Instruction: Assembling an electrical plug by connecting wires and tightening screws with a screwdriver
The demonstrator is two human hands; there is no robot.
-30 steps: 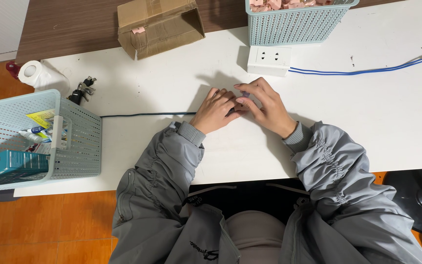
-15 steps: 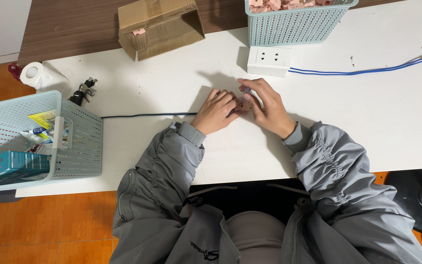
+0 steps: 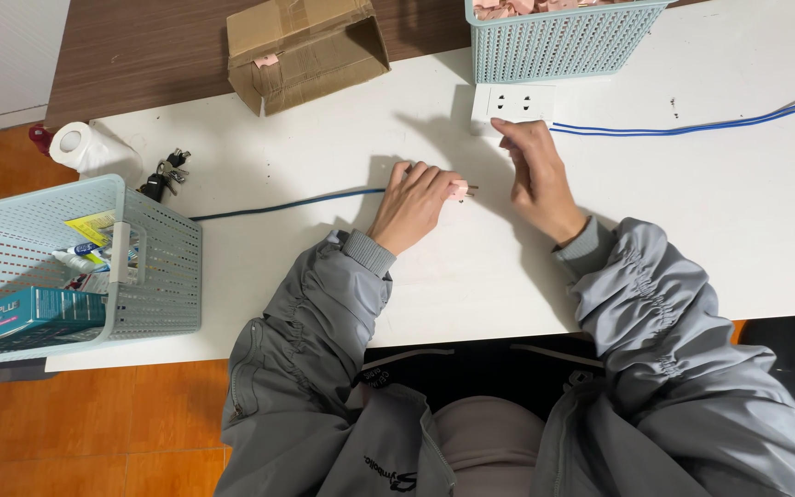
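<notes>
Seated person in a grey jacket at a white table (image 3: 710,230). Landmark for all positions: the white socket block (image 3: 512,101) lying flat on the table.

Left hand (image 3: 413,204): below and left of the socket block, closed around a small pink plug (image 3: 459,190). Metal pins stick out of the fist toward the right. A dark blue cable (image 3: 278,204) runs from this hand away to the left across the table.

Right hand (image 3: 534,175): just below the socket block, fingers loosely curled and holding nothing; the fingertips (image 3: 501,123) touch the block's near edge. Plug and socket block are near each other but apart.

A thin blue wire pair (image 3: 692,126) leaves the socket block to the right, toward the table's far right edge. Directly behind the socket block stands a light blue perforated basket (image 3: 558,41) with pink pieces in it. Left of the socket block, farther back, a cardboard box (image 3: 310,46) lies on its side. Far left of it: a bunch of keys (image 3: 162,175), a roll of white tissue (image 3: 80,147), and a second pale blue basket (image 3: 154,276) at the table's left end, holding a teal carton and small packets.
</notes>
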